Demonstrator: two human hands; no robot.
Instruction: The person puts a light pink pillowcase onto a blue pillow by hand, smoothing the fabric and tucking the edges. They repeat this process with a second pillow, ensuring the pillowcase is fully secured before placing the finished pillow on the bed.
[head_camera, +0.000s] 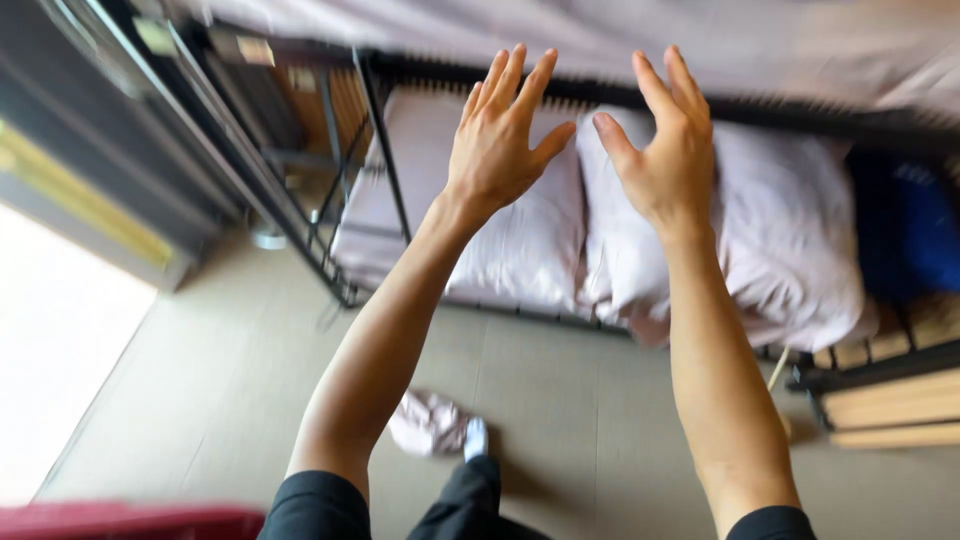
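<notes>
Hands: left hand (497, 140), right hand (668, 150) grip spread, empty, above pillows (520, 240); black bed frame (385, 150) beside.

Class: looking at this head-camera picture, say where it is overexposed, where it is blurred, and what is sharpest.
Head view: daylight burns the floor at lower left to white; the black bed frame and edges smear with motion blur; the left hand and right hand, both open, are sharpest; the pale pillows look soft.
</notes>
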